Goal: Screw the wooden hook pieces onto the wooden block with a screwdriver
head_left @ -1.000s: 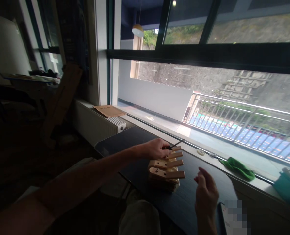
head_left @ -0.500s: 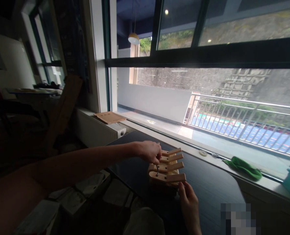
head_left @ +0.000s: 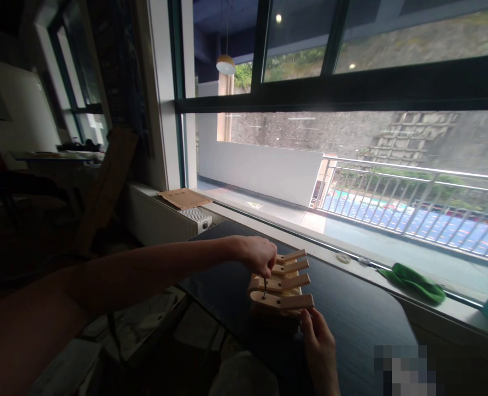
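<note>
Wooden piece (head_left: 285, 284): on the table in front of me, four pale strips side by side, rounded at their left ends, their right ends slanting slightly upward; dark dots mark them, and what lies beneath is in shadow.
Nearest strip (head_left: 295, 301): between my two hands, the tool at its rounded end, my right fingertips by its other end.
Left hand (head_left: 258, 256): reaching over the strips from the left, my fingers closed around the tool and hiding its upper part.
Tool (head_left: 265, 289): a thin dark shaft, nearly upright, its lower end at the dark spot on the rounded end; I can't tell how deep it sits.
Right hand (head_left: 320, 333): my thumb and fingers bent and nearly together, just under the strip's tip; I can't tell whether they grip it or only rest there.
Table (head_left: 359, 308): dark top with a curved edge, beside the window.
Sill (head_left: 316, 248): carries a pale ring (head_left: 343, 258) and a crumpled green cloth (head_left: 412, 283).
Brown envelope (head_left: 185, 198): flat, beyond the table's far left corner.
Outside: a metal railing (head_left: 423, 190) and a grey wall (head_left: 343, 132).
</note>
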A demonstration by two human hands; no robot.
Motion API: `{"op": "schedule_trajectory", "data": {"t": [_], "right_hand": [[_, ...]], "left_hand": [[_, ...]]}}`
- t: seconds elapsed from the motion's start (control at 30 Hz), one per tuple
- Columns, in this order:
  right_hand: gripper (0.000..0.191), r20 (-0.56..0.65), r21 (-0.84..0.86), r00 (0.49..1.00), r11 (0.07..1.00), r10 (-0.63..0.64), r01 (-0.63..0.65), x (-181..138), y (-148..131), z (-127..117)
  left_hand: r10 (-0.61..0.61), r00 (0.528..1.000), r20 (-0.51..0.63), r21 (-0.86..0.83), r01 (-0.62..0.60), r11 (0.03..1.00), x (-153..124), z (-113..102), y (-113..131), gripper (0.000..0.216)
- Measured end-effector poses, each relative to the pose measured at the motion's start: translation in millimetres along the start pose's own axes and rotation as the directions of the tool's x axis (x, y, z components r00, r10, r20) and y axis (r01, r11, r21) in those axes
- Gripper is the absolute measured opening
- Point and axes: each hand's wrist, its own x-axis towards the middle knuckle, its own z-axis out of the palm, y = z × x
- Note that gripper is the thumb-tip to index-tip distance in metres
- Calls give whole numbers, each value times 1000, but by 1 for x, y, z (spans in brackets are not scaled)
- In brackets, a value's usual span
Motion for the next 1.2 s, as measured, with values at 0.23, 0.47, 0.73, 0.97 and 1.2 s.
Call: {"op": "schedule_trajectory", "data": {"t": [0.23,0.47,0.73,0.97,1.2], "right_hand": [[47,10,-6,1000,1000,0,0,2,5,-1],[47,23,-17,1000,1000,3,-2,0,1,-3],[50,20,-15,1000,1000,16,-15,-1,-1,-3],[49,40,-14,999,999,31,-30,-1,1,-4],[50,25,-23,998,998,54,-53,-2,0,-5]], "left_hand": [[1,999,43,5,-1,1000,-2,0,-1,18],[-24,998,54,22,23,999,1,1,0,19],[-79,995,57,49,77,996,11,-2,5,21],[-65,994,90,29,63,998,14,-7,8,20],[-64,991,122,-9,65,998,18,-7,2,23]]}}
